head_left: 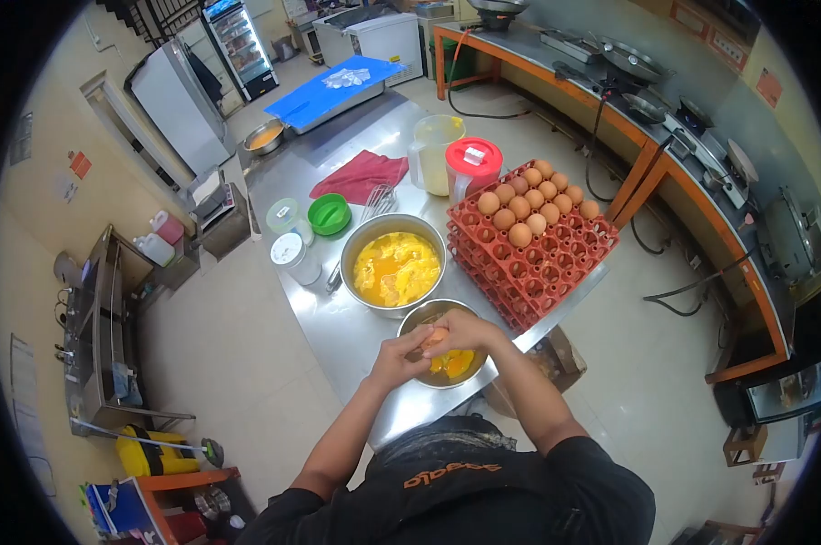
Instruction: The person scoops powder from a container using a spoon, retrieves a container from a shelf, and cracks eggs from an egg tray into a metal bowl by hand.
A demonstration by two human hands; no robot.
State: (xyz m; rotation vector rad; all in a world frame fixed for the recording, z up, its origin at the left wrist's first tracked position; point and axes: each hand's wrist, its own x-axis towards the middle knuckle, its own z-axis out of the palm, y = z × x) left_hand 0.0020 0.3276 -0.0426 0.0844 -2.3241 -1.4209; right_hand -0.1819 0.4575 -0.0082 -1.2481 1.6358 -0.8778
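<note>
Both hands meet over a small metal bowl (470,371) with yolks (452,364) in it. My left hand (400,360) and my right hand (463,331) have their fingers around one brown egg (436,338). Whether its shell is cracked cannot be made out. Just beyond, a larger metal pot (346,278) holds beaten and unbeaten egg (397,268). A stack of red egg trays (548,263) stands to the right, with several brown eggs (520,207) in the top one.
The steel table (312,318) also carries a whisk (380,202), a green bowl (329,213), a lidded tub (294,258), a red cloth (361,176), a clear jug (434,150), a red-lidded jug (474,160) and a blue board (333,89). Stoves (630,62) line the right wall.
</note>
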